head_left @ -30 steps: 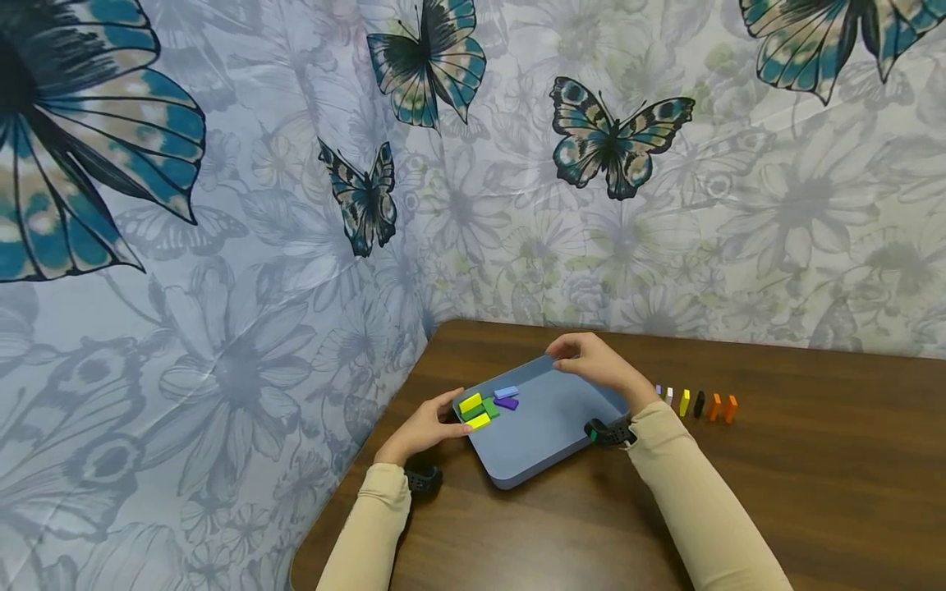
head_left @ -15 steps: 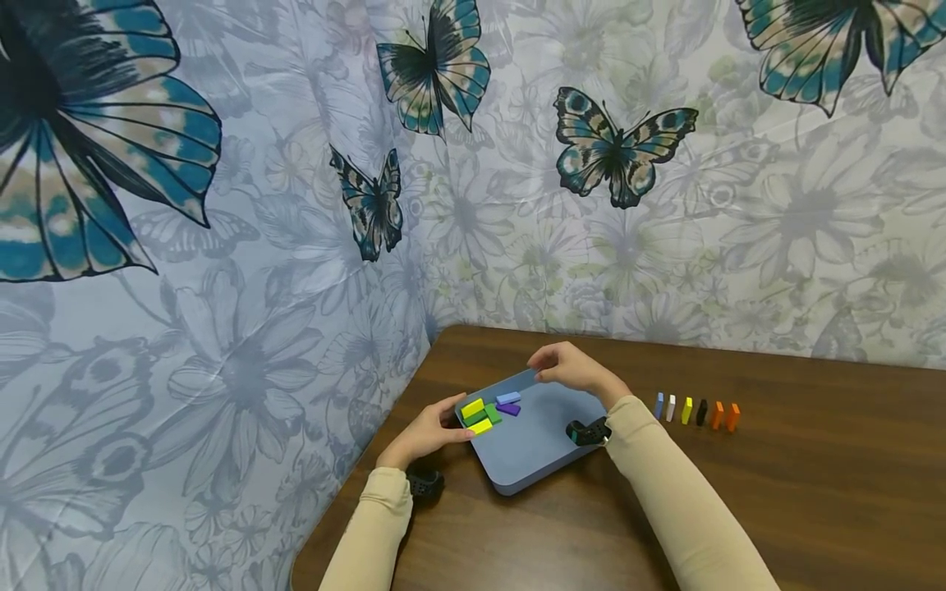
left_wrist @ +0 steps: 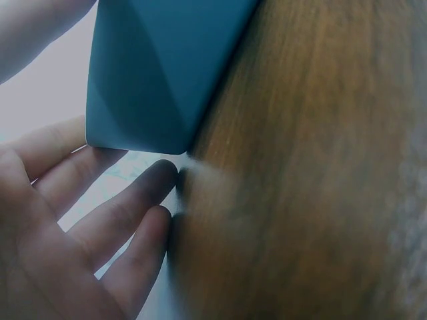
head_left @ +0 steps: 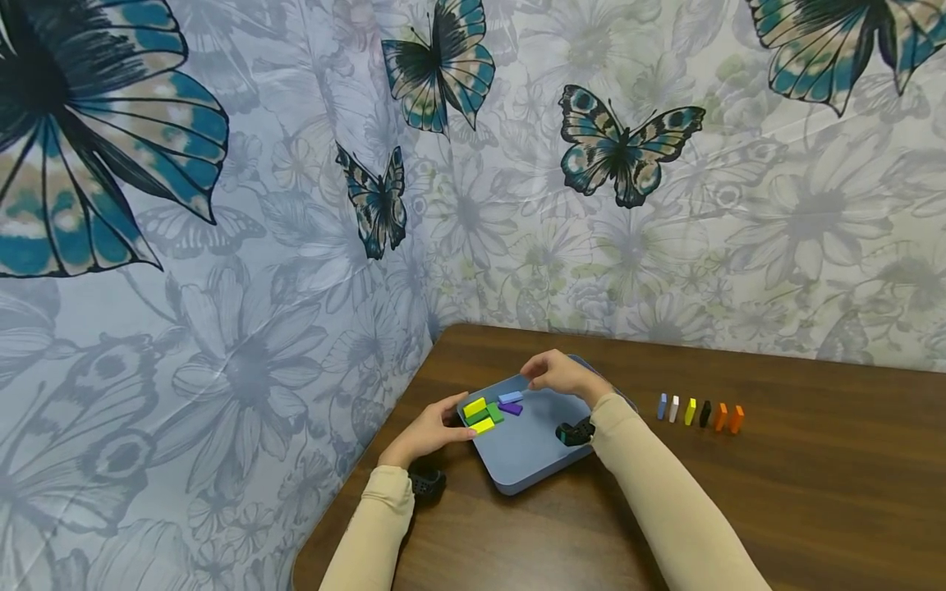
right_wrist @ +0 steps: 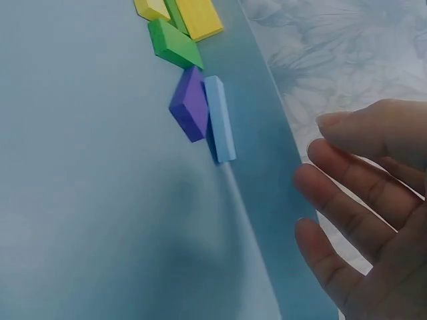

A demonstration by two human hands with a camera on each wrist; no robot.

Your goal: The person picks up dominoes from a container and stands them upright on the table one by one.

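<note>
A blue-grey tray [head_left: 517,455] lies on the table with small blocks at its left end. My left hand [head_left: 427,431] grips its left corner, thumb over the rim and fingers along the outside, as the left wrist view also shows. Inside the tray are a light blue block [head_left: 511,397], a purple block [head_left: 510,408], a green block [head_left: 494,413] and a yellow block [head_left: 484,426], with others beside them. My right hand [head_left: 562,375] hovers at the far rim, fingers loosely bent and holding nothing. In the right wrist view, the light blue block [right_wrist: 221,123] leans close to the purple one.
To the right of the tray a row of blocks stands upright on the brown table [head_left: 835,476]: light blue [head_left: 662,406], white, yellow, a black block [head_left: 705,412] and two orange ones. A butterfly-patterned wall covering [head_left: 510,263] rises behind the table and on its left.
My right hand has moved left along the tray's far rim, nearer the light blue block. The left hand keeps its hold on the tray's corner, and the blocks stay put.
</note>
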